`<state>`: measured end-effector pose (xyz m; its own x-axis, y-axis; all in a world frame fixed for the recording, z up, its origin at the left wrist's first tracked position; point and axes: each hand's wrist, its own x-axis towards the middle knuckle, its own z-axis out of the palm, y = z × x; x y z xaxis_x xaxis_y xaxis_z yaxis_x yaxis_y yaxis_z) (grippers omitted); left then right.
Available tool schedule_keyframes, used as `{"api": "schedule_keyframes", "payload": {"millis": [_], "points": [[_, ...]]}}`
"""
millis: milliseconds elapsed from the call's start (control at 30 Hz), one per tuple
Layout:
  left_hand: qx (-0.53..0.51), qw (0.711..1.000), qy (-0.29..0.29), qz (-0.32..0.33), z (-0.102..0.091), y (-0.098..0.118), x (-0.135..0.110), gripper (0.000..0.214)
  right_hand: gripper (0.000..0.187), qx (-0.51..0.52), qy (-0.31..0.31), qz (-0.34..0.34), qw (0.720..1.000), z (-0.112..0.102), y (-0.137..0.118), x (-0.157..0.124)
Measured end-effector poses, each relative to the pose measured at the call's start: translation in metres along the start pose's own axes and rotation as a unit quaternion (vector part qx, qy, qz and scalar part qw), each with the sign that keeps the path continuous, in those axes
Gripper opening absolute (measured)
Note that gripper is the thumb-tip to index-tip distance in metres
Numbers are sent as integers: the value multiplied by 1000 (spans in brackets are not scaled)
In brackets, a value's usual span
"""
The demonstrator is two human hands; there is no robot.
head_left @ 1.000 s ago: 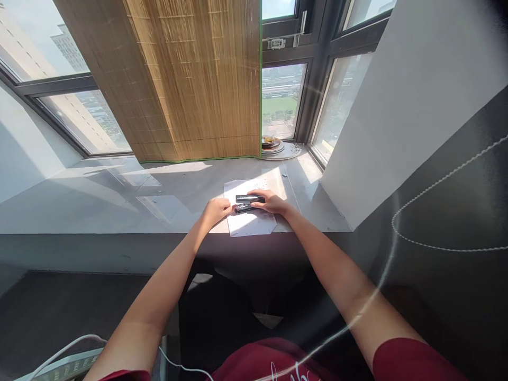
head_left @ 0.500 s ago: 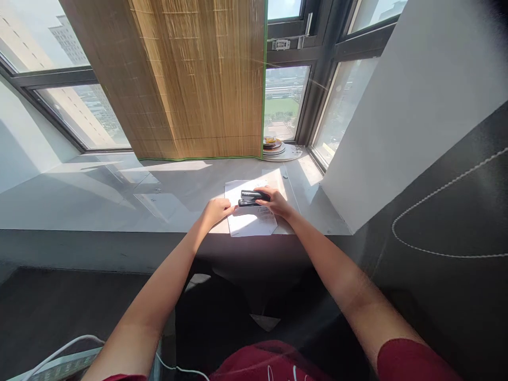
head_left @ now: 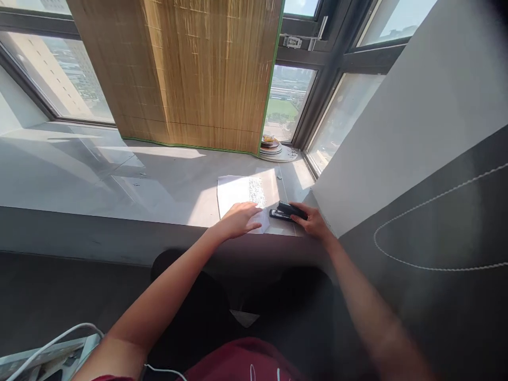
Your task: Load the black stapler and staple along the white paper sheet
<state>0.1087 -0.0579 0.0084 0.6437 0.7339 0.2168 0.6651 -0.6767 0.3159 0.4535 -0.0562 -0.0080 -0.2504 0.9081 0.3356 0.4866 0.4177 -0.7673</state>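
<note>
A white sheet of paper (head_left: pixel 238 191) with printed text lies on the grey window ledge (head_left: pixel 159 185) near its front edge. My left hand (head_left: pixel 239 219) rests flat on the paper's near part, fingers stretched out. My right hand (head_left: pixel 313 220) grips a black stapler (head_left: pixel 286 211) that sits on the ledge just right of the paper, close to the white wall.
A bamboo blind (head_left: pixel 198 74) hangs over the window behind the ledge. A stack of plates (head_left: pixel 272 148) stands at the back right corner. A white wall panel (head_left: pixel 397 121) bounds the ledge on the right. A white cable (head_left: pixel 51 346) lies at lower left.
My right hand has carried the stapler off the paper to the right and set it by the wall. My left hand has spread flat on the paper. The view has shifted.
</note>
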Motion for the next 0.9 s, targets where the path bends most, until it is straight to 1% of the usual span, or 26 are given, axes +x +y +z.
{"api": "schedule_keyframes", "payload": {"millis": [67, 100, 167, 267, 367, 500, 600, 733, 800, 900], "points": [[7, 1000, -16, -17, 12, 8, 6, 58, 51, 13, -28, -6, 999, 2, -5, 0], [8, 1000, -17, -25, 16, 8, 8, 60, 51, 17, -43, -10, 999, 3, -7, 1], [0, 999, -8, -31, 19, 3, 11, 60, 51, 12, -64, -21, 998, 8, -12, 3], [-18, 1000, 6, -24, 19, -4, 14, 57, 51, -10, -77, -38, 996, 13, -19, 7], [-20, 999, 6, -29, 16, -5, 15, 53, 52, -37, -75, -59, 995, 15, -28, 9], [-29, 999, -4, -34, 13, -1, 13, 53, 53, -65, -76, -82, 992, 11, -43, 10], [-40, 999, -14, -25, 11, -1, 11, 53, 46, -64, -75, -81, 992, 6, -49, 10], [-44, 999, -18, -18, 11, 1, 9, 46, 44, -57, -64, -64, 994, 3, -50, 11], [-38, 999, -11, 1, 11, 3, 8, 42, 46, -62, -57, -60, 995, 4, -51, 10], [-51, 997, -14, 53, 11, 4, 6, 41, 47, -73, -45, -56, 995, 6, -52, 8]]}}
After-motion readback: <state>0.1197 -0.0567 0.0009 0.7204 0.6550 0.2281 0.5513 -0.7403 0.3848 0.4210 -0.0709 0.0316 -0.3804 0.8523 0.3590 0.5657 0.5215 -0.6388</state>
